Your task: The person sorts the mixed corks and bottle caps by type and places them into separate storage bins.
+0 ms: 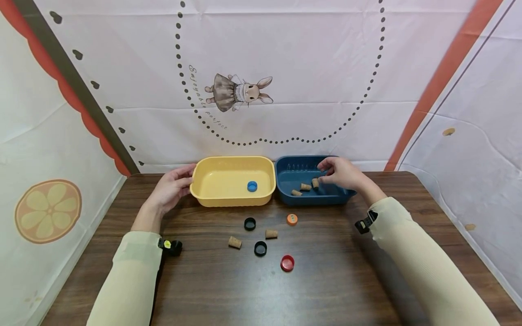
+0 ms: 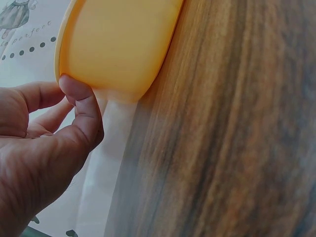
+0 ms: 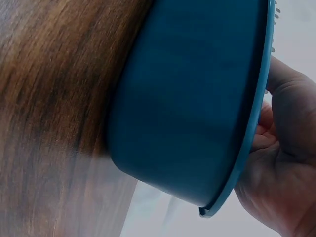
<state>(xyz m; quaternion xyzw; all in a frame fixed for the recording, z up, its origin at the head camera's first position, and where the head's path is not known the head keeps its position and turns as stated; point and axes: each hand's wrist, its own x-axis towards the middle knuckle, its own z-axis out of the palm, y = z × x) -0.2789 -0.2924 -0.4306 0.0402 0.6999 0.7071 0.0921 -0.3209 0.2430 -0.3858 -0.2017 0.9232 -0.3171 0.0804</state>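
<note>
In the head view my left hand (image 1: 173,186) holds the left end of the yellow basin (image 1: 232,202). The left wrist view shows its thumb and fingers pinching the yellow rim. A blue bottle cap (image 1: 252,186) lies inside that basin. My right hand (image 1: 342,173) reaches over the blue basin (image 1: 314,199), its thumb and forefinger spread apart. A cork (image 1: 315,183) is just by the thumb tip; whether they touch is unclear. Two more corks, one in the middle (image 1: 305,186) and one to the left (image 1: 296,193), lie in the blue basin. Its wall hides the right fingertips in the right wrist view.
On the brown wooden table (image 1: 204,290) before the basins lie two corks (image 1: 234,242), two black caps (image 1: 260,248), an orange cap (image 1: 292,219) and a red cap (image 1: 287,263). A printed white cloth (image 1: 318,81) stands close behind the basins.
</note>
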